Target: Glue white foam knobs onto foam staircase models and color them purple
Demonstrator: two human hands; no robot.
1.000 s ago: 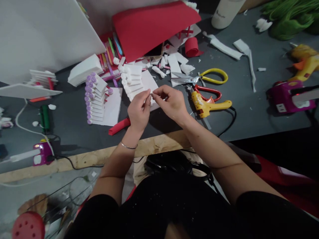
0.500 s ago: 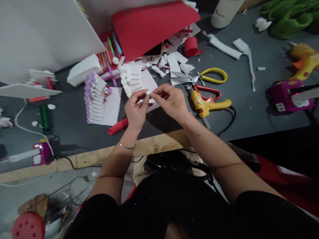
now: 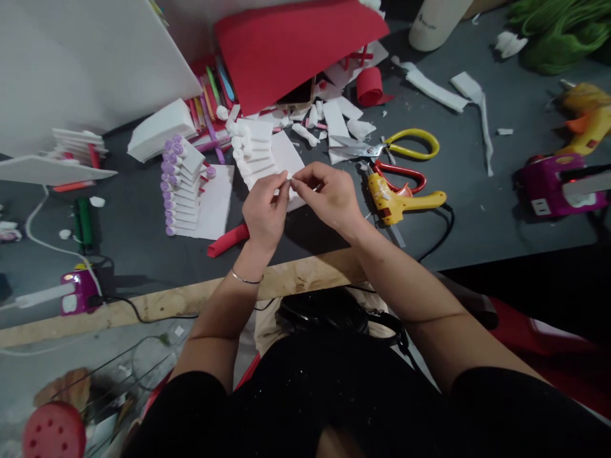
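Note:
Fingertips of my left hand (image 3: 265, 208) and my right hand (image 3: 333, 194) meet over a white sheet (image 3: 288, 155), pinched on a small white piece (image 3: 289, 180) that they mostly hide. Just behind them stands a stepped white model with rolled white ends (image 3: 252, 147). A similar model with purple round ends (image 3: 180, 184) is to the left, on a white card (image 3: 217, 202). Beside my left hand lies a red roll (image 3: 228, 241). Scissors with yellow handles (image 3: 411, 144), red-handled pliers (image 3: 411, 177) and a yellow glue gun (image 3: 391, 200) lie right of my right hand.
A large red sheet (image 3: 296, 48) covers the back. White blocks (image 3: 161, 130) sit behind the purple-ended model. At the right are a purple power box (image 3: 556, 184), another yellow glue gun (image 3: 588, 127) and green yarn (image 3: 563, 32). A wooden strip (image 3: 315, 270) edges the table.
My left hand has shifted slightly right and its fingers have closed nearer to my right fingertips, so the small white piece is now more hidden. The view has shifted slightly.

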